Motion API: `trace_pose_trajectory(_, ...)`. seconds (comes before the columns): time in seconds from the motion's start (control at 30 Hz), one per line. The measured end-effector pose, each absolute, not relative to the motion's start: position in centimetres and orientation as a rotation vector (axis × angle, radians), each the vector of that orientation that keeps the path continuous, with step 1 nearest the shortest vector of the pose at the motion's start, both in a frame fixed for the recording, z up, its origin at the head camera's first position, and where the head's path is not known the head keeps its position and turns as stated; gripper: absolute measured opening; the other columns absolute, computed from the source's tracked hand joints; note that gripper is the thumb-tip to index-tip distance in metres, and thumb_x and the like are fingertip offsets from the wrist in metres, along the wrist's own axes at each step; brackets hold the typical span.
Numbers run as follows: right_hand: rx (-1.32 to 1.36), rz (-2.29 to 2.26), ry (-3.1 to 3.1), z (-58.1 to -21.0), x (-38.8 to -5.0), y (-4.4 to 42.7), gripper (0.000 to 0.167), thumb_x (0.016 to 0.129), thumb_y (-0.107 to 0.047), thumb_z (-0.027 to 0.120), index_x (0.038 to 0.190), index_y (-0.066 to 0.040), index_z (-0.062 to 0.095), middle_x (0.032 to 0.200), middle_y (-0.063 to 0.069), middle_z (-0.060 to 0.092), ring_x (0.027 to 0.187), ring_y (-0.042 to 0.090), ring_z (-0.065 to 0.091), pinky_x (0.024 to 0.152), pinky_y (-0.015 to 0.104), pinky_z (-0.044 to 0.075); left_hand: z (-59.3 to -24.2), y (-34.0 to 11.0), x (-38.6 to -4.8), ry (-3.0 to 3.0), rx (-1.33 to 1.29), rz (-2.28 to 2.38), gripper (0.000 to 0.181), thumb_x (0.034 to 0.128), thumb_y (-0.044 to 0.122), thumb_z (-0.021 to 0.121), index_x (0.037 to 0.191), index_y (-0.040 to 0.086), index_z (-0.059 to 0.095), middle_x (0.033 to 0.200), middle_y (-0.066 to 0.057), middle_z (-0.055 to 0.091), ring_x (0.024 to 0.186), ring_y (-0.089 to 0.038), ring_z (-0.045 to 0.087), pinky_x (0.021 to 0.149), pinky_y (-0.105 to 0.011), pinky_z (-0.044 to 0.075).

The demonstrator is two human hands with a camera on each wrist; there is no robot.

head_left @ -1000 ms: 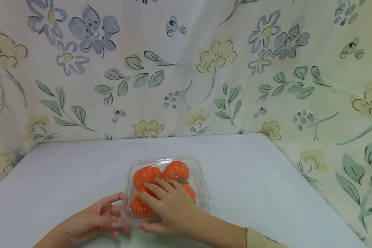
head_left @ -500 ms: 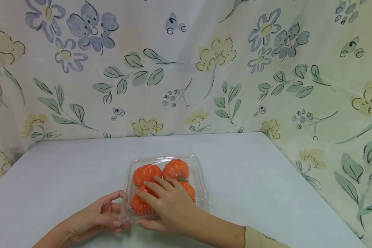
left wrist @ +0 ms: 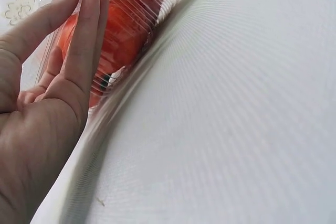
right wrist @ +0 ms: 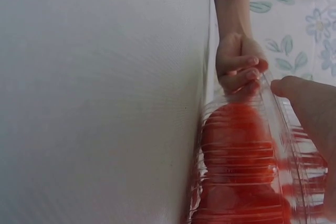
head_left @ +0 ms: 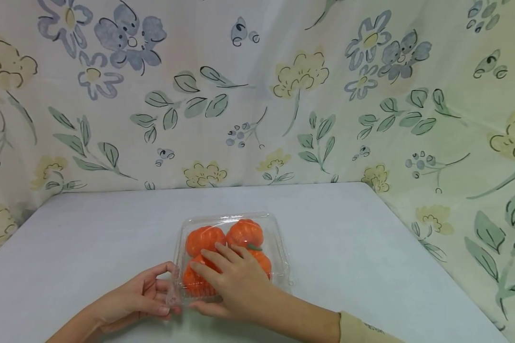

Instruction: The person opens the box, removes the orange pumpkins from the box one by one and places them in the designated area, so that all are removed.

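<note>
Container [head_left: 280, 259] of clear plastic sits on the pale table [head_left: 339, 247], toward the near side, with orange pumpkins [head_left: 244, 232] inside; four can be seen in the head view. I judge it light, because the wall is thin; it should bend easily, be rather slippery, since the surface shines, and maybe crack if somebody squeezes with force. The ribbed side walls promise a better hold than the smooth top, and the projecting near left corner also offers a place for fingertips. The right hand [head_left: 242, 286] lies on the top with its fingers spread and relaxed, not grasping. The left hand [head_left: 130, 297] touches exactly this corner with bent fingers, but whether it really pinches the plastic, I cannot tell. Compared with half a second ago, almost nothing differs: both hands and the container keep their places, and the small shift includes the flowered cloth [head_left: 300, 143] too, so probably it comes from the camera.
</note>
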State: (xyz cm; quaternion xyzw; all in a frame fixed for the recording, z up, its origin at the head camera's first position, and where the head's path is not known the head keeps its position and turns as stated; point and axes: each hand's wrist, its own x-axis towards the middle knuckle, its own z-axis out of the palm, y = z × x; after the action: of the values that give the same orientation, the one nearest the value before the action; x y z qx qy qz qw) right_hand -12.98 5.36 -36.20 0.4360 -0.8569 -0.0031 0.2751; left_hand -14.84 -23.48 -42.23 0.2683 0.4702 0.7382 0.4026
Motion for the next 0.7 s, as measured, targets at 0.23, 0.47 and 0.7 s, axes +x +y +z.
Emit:
trace_pose_trajectory(0.23,1.167,-0.015,-2.314,-36.25,-12.99,5.31,0.062,0.092,-0.071,0.065,0.137,-0.029,0.069,0.136,-0.003,0.071,0.129,0.023,0.066,0.105,0.046,0.055,-42.30,-23.62,-14.87,1.204,0.658,1.858,0.048,0.1047,-0.012,0.044,0.139,0.021,0.043,0.123,-0.008,0.073,0.115,-0.023,0.073,0.097,-0.036,0.061)
trace_pose_trajectory(0.47,1.171,-0.007,-2.302,-36.28,-12.97,5.30,0.062,0.092,-0.071,0.065,0.136,-0.028,0.070,0.135,-0.003,0.071,0.127,0.024,0.067,0.106,0.045,0.055,-42.23,-23.84,-14.96,1.212,0.623,1.845,0.043,0.1076,-0.005,0.036,0.139,0.023,0.046,0.125,-0.008,0.074,0.118,-0.025,0.073,0.099,-0.037,0.060)
trace_pose_trajectory(0.7,1.173,0.009,-2.315,-36.16,-13.02,5.31,0.061,0.092,-0.070,0.067,0.136,-0.028,0.070,0.134,-0.003,0.072,0.127,0.024,0.067,0.105,0.044,0.055,-42.02,-23.42,-14.83,1.226,0.648,1.861,0.044,0.1062,-0.008,0.038,0.136,0.022,0.047,0.120,-0.006,0.075,0.114,-0.021,0.074,0.098,-0.037,0.060)
